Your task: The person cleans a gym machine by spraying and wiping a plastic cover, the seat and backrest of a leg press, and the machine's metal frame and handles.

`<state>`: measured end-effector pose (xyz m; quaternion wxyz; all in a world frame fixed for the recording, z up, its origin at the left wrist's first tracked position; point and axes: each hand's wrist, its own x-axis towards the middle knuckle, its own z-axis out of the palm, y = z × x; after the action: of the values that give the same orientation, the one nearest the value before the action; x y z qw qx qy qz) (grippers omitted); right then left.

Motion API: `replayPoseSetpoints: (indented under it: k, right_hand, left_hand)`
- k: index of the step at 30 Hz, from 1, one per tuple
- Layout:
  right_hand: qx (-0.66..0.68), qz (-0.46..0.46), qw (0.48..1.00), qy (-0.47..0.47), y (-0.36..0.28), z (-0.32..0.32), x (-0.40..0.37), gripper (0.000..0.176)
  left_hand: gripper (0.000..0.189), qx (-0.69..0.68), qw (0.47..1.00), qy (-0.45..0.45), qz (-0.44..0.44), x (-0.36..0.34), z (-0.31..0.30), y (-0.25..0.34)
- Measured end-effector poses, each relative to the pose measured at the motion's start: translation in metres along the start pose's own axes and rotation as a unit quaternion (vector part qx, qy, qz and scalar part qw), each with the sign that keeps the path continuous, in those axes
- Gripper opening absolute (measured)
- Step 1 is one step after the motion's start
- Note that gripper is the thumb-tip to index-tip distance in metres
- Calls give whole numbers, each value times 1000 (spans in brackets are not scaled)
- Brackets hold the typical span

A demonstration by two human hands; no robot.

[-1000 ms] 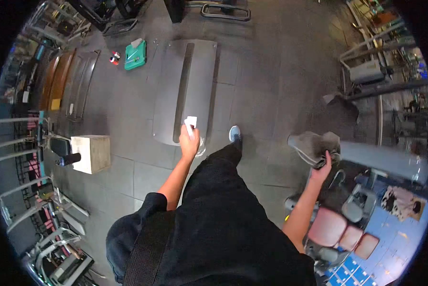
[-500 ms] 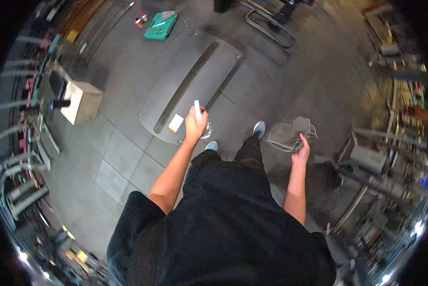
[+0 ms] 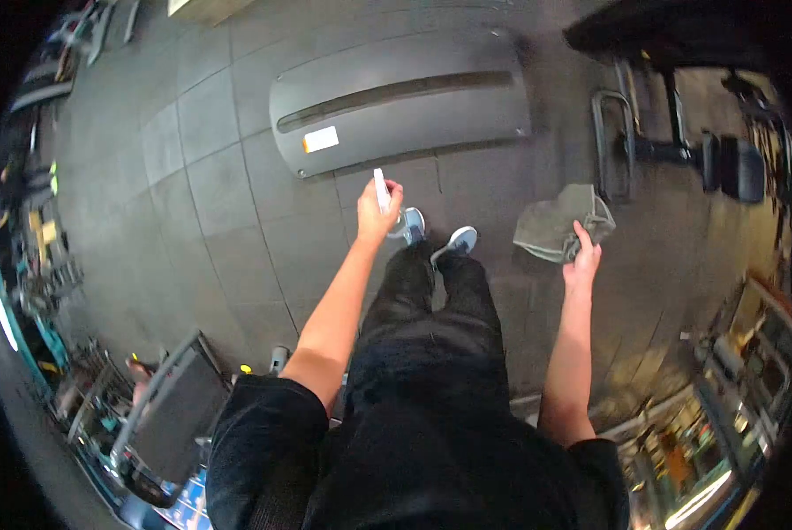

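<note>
My left hand (image 3: 379, 210) is closed around what looks like a spray bottle (image 3: 381, 187). Its narrow white top sticks up past my fingers, and a clear part shows below them. Pinched in my right hand (image 3: 583, 260) is a grey cloth (image 3: 550, 228) with pale edges, hanging folded out to the left of my fingers. Beyond my left hand, a long dark grey panel (image 3: 396, 66) lies crosswise on the floor. A slot runs along it, and a white and orange label (image 3: 321, 139) sits near its left end. Neither hand touches the panel.
My shoes (image 3: 456, 243) stand on the dark tiled floor (image 3: 219, 221) just short of the panel. Gym equipment with a bent metal tube frame (image 3: 612, 132) stands at the upper right. A dark framed board (image 3: 175, 415) is at the lower left.
My view has turned, so the panel now lies crosswise ahead and the green case is out of sight. Both hands keep hold of their things.
</note>
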<state>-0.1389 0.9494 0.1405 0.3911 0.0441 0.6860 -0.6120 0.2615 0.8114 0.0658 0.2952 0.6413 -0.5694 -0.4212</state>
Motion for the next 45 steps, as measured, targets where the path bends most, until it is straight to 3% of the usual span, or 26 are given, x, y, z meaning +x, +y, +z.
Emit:
replayPoseSetpoints:
  k: [4,8,10,18,20,25,28,33,37,42,45]
  right_hand:
    - [-60,6,995,-76,28,42,61,39]
    - [-105,61,987,-103,128,76,135,43]
    - [-145,76,978,-127,177,86,177,45]
    - [-214,-1,951,-223,283,96,288,38]
    - [-198,-31,954,-223,300,99,305,36]
    - [-176,-115,942,-261,355,92,352,34]
    - [-143,-146,941,-271,373,94,371,34]
    - [-94,-219,927,-291,382,92,382,38]
    - [-78,-205,943,-250,376,74,380,38]
    - [-108,-247,938,-219,379,61,382,42]
    - [-96,-237,954,-159,388,52,395,33]
  left_hand:
    - [23,-14,998,47,-33,9,23,-53]
    - [25,-10,996,76,-51,25,66,-141]
    - [27,46,995,45,-78,36,85,-191]
    - [26,28,991,93,-92,76,164,-338]
    - [25,9,988,120,-93,82,172,-352]
    - [27,-93,992,31,-77,97,176,-369]
    - [27,-30,999,3,-15,101,178,-381]
    - [31,-64,996,-54,-22,107,191,-393]
    - [35,64,993,-99,26,111,198,-371]
    - [34,66,980,-183,44,131,206,-355]
    - [33,77,965,-232,92,148,225,-366]
